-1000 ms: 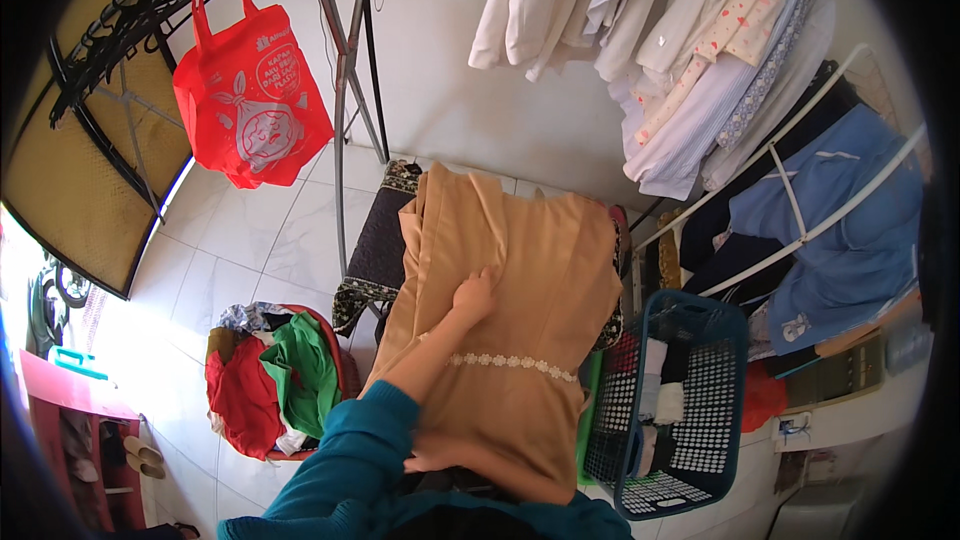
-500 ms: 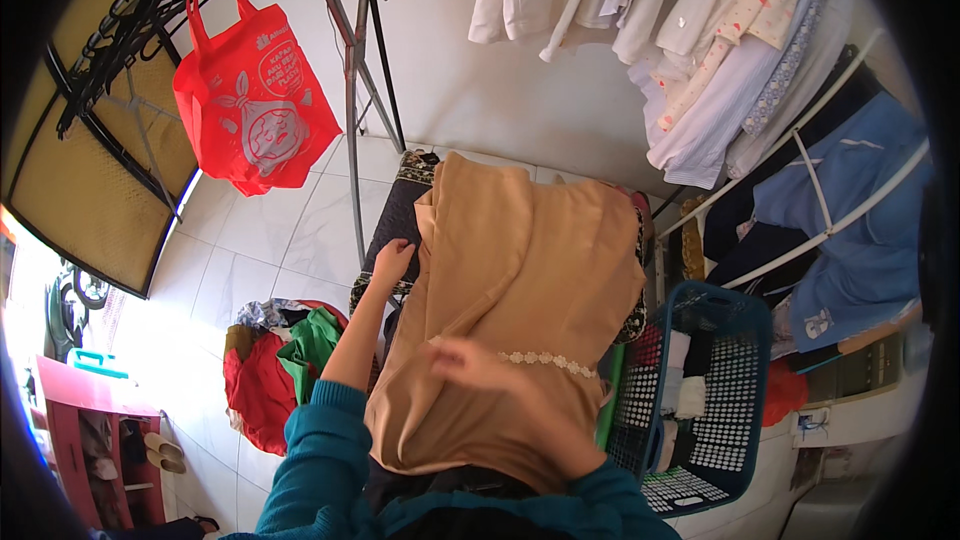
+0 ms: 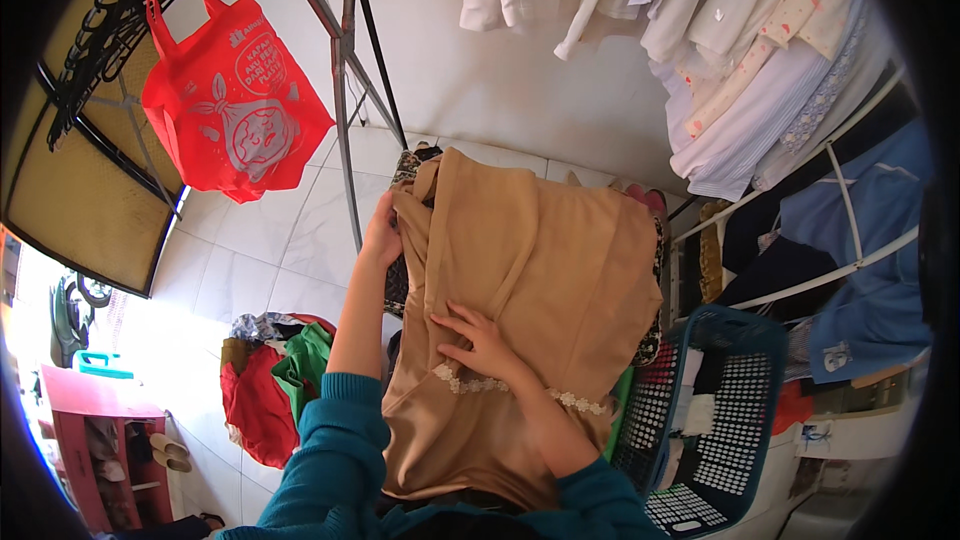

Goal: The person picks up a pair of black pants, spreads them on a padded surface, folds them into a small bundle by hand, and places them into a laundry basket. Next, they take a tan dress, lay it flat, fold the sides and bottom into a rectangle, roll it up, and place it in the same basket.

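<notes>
A tan dress [image 3: 560, 250] with a strip of white flower lace [image 3: 470, 383] lies spread in front of me, its lower part reaching down to my lap. My left hand [image 3: 383, 232] is closed on the dress's left edge, lifting a fold of it near the far corner. Across the middle of the cloth rests my right hand [image 3: 476, 342], fingers apart and flat, just above the lace. A dark patterned surface [image 3: 397, 285] shows under the dress on the left; the rest of it is mostly covered.
On my right stands a blue-green laundry basket [image 3: 745, 420] with rolled clothes inside. A pile of red and green clothes [image 3: 262, 395] lies on the tiled floor at left. A red tote bag [image 3: 240, 110] hangs at upper left, and shirts [image 3: 730, 90] hang at upper right.
My left hand has moved up along the dress's left edge and taken hold of it, raising a fold. The right hand, blurred before, now rests flat on the cloth. The view has shifted slightly.
</notes>
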